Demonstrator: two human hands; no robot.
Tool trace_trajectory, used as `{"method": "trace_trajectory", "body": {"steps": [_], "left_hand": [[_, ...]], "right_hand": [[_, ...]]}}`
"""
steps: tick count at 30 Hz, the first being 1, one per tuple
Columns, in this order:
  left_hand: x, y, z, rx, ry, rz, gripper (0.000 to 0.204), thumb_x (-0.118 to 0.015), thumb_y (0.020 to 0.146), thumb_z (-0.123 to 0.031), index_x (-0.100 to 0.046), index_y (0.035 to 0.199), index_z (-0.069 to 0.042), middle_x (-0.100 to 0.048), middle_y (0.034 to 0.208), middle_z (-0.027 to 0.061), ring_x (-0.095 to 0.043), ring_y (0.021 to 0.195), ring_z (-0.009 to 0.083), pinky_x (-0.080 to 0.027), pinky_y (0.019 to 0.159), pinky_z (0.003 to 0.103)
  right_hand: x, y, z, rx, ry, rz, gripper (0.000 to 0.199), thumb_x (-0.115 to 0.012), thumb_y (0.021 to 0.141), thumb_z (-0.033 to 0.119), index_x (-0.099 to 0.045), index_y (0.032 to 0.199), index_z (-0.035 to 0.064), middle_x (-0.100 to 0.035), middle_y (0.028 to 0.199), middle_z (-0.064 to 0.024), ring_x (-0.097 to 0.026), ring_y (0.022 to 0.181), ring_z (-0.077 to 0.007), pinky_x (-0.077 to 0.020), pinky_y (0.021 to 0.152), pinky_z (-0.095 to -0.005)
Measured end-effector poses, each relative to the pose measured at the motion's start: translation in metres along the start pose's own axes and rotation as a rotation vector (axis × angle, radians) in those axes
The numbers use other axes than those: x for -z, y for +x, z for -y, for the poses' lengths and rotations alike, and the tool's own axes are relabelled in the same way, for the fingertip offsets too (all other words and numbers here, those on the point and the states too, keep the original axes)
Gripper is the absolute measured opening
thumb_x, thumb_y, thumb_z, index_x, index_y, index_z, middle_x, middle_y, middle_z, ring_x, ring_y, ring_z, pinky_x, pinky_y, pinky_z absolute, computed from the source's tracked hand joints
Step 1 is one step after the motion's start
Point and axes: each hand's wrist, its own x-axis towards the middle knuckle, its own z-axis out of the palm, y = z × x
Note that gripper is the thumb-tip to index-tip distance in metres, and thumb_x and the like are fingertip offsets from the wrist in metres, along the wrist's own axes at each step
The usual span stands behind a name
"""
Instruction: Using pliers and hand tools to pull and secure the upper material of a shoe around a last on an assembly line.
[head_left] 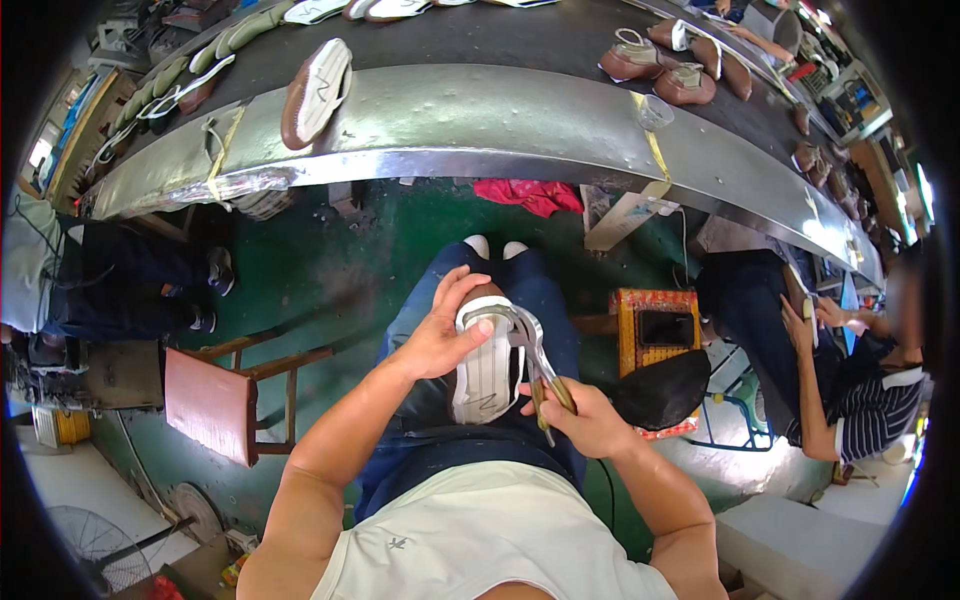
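Observation:
Sole up on my lap lies a brown shoe (483, 372) with a whitish underside and dark lines marked on it. My left hand (440, 335) is closed round its toe end, the thumb pressing on the sole and the fingers over the far side. In my right hand (588, 422) are metal pincers (532, 350) with yellowish-brown handles. Their jaws reach over the right edge of the shoe near the toe. Whether the jaws bite on the shoe's edge is too small to tell.
A metal-edged conveyor table (450, 110) runs across ahead, bearing another upturned shoe (318, 95) and several brown shoes (685, 83). To my left stands a padded stool (210, 405); to my right, a woven seat with a phone (666, 328). People sit or stand on both sides.

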Motion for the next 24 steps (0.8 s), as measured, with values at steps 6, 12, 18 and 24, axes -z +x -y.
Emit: {"method": "trace_trajectory", "body": {"steps": [6,12,18,24], "left_hand": [[0.012,-0.007,-0.008,-0.088,0.001,0.032,0.062,-0.058,0.104,-0.034,-0.035,0.152,-0.002,-0.025,0.163,0.0231,-0.025,0.152,0.0369,-0.027,0.121,0.045],[0.019,0.002,0.006,-0.073,0.039,-0.026,0.052,-0.061,0.103,-0.026,-0.045,0.146,-0.003,-0.044,0.152,0.0147,-0.043,0.142,0.0258,-0.033,0.117,0.037],[0.022,0.013,0.050,-0.086,-0.152,-0.083,0.043,-0.063,0.100,-0.014,-0.052,0.141,-0.007,-0.048,0.146,0.0100,-0.045,0.137,0.0228,-0.034,0.116,0.036],[0.036,0.021,0.061,0.023,-0.210,0.004,0.048,-0.065,0.098,-0.007,-0.051,0.144,-0.009,-0.043,0.150,0.0082,-0.042,0.138,0.0190,-0.033,0.115,0.034]], "right_hand": [[0.021,0.020,0.044,-0.224,0.292,0.231,0.037,-0.056,0.106,0.026,-0.056,0.131,-0.0010,-0.066,0.122,-0.0104,-0.067,0.107,-0.0207,-0.0536,0.091,-0.0369],[0.034,0.052,0.051,-0.348,0.247,0.215,0.024,-0.054,0.106,0.021,-0.060,0.120,0.0027,-0.065,0.091,-0.0057,-0.060,0.070,-0.0139,-0.0548,0.066,-0.0313],[0.016,0.091,-0.019,0.098,-0.481,-0.083,0.023,-0.063,0.099,0.019,-0.062,0.112,-0.0001,-0.067,0.077,-0.0124,-0.066,0.067,-0.0255,-0.0540,0.066,-0.0385],[0.003,0.123,-0.074,0.466,-0.663,-0.370,0.025,-0.065,0.096,0.015,-0.060,0.115,-0.0005,-0.069,0.094,-0.0212,-0.067,0.086,-0.0426,-0.0549,0.075,-0.0472]]}}
